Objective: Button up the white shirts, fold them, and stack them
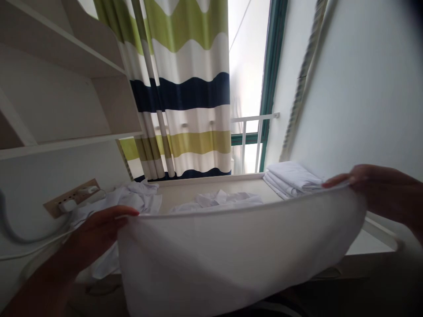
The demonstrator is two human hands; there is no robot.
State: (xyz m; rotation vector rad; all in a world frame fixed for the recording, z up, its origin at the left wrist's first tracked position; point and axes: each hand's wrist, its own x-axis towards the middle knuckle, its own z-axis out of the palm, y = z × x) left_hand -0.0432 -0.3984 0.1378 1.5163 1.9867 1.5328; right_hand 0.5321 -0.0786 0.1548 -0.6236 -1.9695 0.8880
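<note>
I have a white cloth (231,255) stretched between both hands, held up in front of me so its top edge runs in a shallow curve from left to right. My left hand (99,233) pinches the left corner, thumb on top and the fingers tucked behind the fabric, so that grip is pressed together on the cloth. My right hand (376,189) holds the right corner the same way, fingertips pressed over the edge, clamped on the fabric. The cloth hangs down from that edge and hides whatever lies right below it.

Beyond the cloth I see the counter (185,193), pale and running up to the window. On it, to the right and near my right hand, sits a stack of folded white cloths (291,178). In the middle lies a crumpled white garment (218,200), and another crumpled one (132,198) lies to the left, near a wall socket (71,198) with a plug and a white cable. A striped curtain (185,88) hangs behind the counter, and shelves (59,88) stand at upper left.
</note>
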